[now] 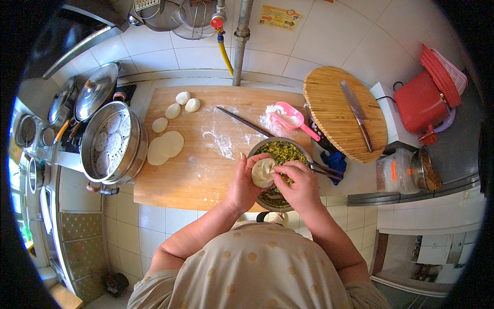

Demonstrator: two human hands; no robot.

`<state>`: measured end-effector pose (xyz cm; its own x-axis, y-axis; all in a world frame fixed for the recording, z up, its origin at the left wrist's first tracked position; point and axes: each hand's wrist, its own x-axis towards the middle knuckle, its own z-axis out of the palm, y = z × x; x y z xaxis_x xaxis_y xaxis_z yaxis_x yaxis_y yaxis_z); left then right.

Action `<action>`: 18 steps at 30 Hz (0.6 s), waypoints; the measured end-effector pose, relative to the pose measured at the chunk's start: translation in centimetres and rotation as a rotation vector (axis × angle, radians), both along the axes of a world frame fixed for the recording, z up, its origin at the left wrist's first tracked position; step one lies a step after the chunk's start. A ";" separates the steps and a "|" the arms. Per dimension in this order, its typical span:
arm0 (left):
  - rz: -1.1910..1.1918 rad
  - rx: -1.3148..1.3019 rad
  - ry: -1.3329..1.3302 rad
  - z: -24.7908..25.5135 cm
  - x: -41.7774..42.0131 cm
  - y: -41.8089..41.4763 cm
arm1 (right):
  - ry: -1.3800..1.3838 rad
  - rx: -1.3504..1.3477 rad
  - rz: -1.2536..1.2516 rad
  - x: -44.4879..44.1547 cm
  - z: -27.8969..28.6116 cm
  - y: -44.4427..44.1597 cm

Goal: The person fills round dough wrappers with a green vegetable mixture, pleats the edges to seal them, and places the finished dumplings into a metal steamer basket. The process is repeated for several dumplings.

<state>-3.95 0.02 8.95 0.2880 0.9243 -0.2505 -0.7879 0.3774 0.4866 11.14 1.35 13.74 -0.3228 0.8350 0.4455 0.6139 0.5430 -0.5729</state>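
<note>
My left hand [245, 183] cradles a gathered dough bun [262, 174] with a pleated top. The fingertips of my right hand [296, 181] pinch the bun's edge on its right side. Below both hands stands a metal bowl [273, 207] of chopped yellow and green filling [279, 150]. Dark chopsticks [327, 172] lean over the bowl's right rim, partly behind my right hand. On the wooden board [181, 185], two flat dough wrappers [172, 143] overlap at the left. Several small dough pieces [183, 97] lie behind them. A thin dark rolling pin [243, 121] reaches to the bowl.
Left of the board stands a steamer pot [139, 158] with a perforated tray. A pink scoop [291, 116] lies in white flour [266, 120]. A kitchen knife [356, 110] rests on a round slatted board [328, 98] at right, near a blue cloth [335, 164].
</note>
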 end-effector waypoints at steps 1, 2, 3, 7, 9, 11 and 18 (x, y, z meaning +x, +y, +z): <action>0.013 0.022 0.009 -0.1 0.1 0.0 | -0.047 0.041 -0.001 -0.1 0.1 0.0; 0.026 0.044 0.019 -0.2 0.1 -0.1 | -0.070 0.063 0.040 -0.1 0.1 0.1; 0.025 0.050 0.012 -0.3 0.1 -0.2 | -0.093 0.086 0.080 -0.2 0.0 0.2; 0.012 0.073 -0.019 -0.3 -0.3 -0.3 | -0.004 0.020 0.124 0.2 -0.6 0.4; 0.004 0.082 -0.031 -0.1 -0.5 -0.3 | 0.098 -0.168 0.075 0.0 0.2 0.1; -0.006 0.088 -0.038 0.0 -0.6 -0.4 | 0.119 -0.222 0.082 -0.1 0.5 0.0; -0.106 0.098 -0.010 -0.2 -1.2 -0.4 | -0.220 0.156 0.206 0.1 0.6 0.0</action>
<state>-5.12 -0.38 8.78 0.3875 0.9083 -0.1575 -0.7510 0.4102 0.5174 11.24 1.39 14.31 -0.5801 0.6695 0.4640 0.5820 0.7392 -0.3389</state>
